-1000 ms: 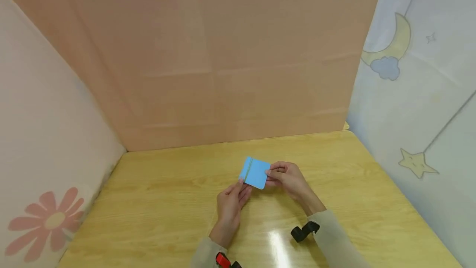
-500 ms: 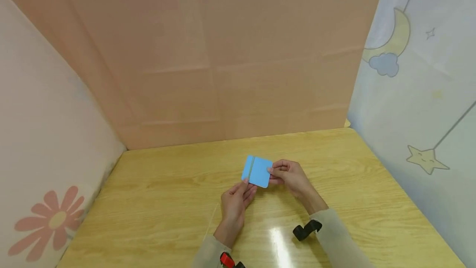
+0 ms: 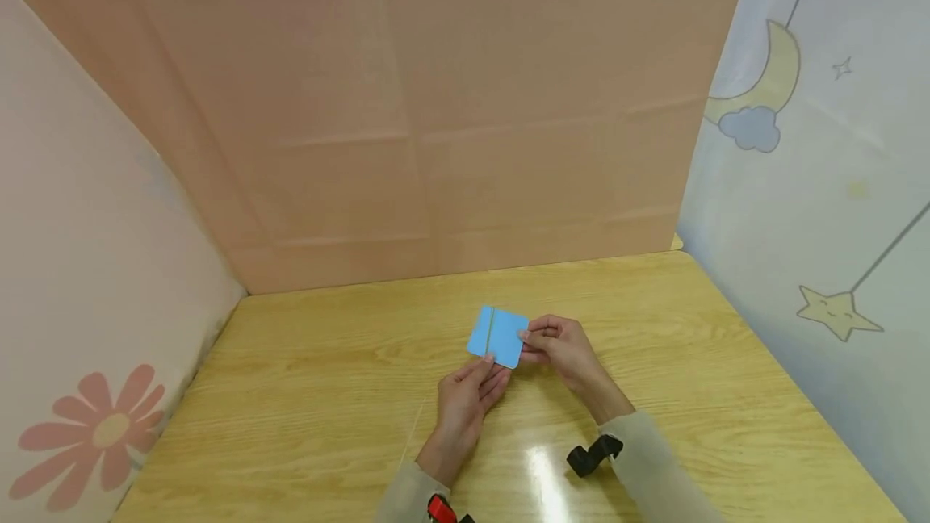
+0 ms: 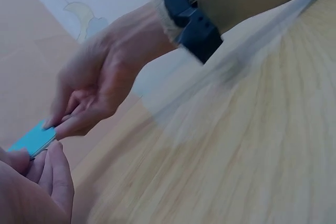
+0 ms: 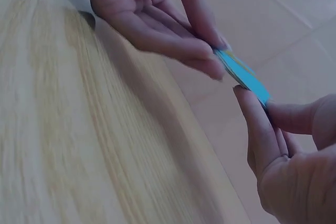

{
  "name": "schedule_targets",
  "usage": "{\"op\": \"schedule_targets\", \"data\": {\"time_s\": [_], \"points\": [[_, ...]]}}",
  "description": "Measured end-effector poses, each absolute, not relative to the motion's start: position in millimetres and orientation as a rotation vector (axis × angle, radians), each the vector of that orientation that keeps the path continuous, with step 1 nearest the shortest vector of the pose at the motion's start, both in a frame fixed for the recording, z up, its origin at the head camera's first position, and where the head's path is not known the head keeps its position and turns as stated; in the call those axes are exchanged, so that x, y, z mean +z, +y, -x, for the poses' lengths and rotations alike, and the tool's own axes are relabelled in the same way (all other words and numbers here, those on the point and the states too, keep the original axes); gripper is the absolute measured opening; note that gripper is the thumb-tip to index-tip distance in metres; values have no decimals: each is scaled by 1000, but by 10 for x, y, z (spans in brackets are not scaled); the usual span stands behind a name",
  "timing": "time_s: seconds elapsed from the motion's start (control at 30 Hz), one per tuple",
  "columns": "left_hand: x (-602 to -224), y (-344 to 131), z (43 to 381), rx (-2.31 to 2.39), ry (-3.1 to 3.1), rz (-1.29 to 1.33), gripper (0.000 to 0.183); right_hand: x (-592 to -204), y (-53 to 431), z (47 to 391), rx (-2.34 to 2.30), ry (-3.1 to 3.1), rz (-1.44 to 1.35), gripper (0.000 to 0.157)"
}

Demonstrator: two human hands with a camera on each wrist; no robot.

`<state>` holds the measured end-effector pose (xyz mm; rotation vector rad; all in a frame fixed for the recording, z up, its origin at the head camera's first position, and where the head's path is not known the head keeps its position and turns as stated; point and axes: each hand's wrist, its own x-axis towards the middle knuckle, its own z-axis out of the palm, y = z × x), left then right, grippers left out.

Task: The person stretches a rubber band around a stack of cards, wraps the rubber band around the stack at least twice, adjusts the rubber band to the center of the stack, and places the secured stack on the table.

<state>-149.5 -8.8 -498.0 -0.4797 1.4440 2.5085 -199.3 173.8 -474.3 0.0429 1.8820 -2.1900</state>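
A thin, light blue square stack (image 3: 508, 337) with rounded corners is held slightly tilted above the table. A narrow yellow-green band (image 3: 490, 329) crosses its left part. Whether it is cards or a notebook I cannot tell. My right hand (image 3: 570, 352) pinches its right edge, thumb on top and fingers beneath. At the lower edge, my left hand (image 3: 461, 406) has its thumb tip by the band's lower end, fingers underneath. Several thin layers show along the edge of the blue stack (image 5: 244, 77) in the right wrist view. In the left wrist view, the left hand covers part of the blue stack (image 4: 34, 140).
Below the hands lies a wood-grain table (image 3: 327, 370). A peach sheet (image 3: 436, 119) stands behind it, with printed white panels at left and right. A thin pale line (image 3: 412, 430) runs on the table beside the left forearm. Each wrist wears a camera strap.
The left thumb has shifted right along the stack's lower edge, and the band's lower end has moved slightly right too. My right hand keeps its hold, with only a small shift.
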Motion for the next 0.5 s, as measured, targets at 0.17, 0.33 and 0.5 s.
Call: {"op": "schedule_targets", "data": {"time_s": [0.17,0.33,0.5], "points": [[-4963,-29,1508,2529,1406,474,36,-4703,1710,2011,-2197,1890,-67,18],[-4955,-27,1502,2523,1421,476,37,-4706,1720,2014,-2192,1889,-87,19],[-4947,-82,1496,2499,1486,451,42,-4718,1755,2001,-2188,1891,-93,23]]}}
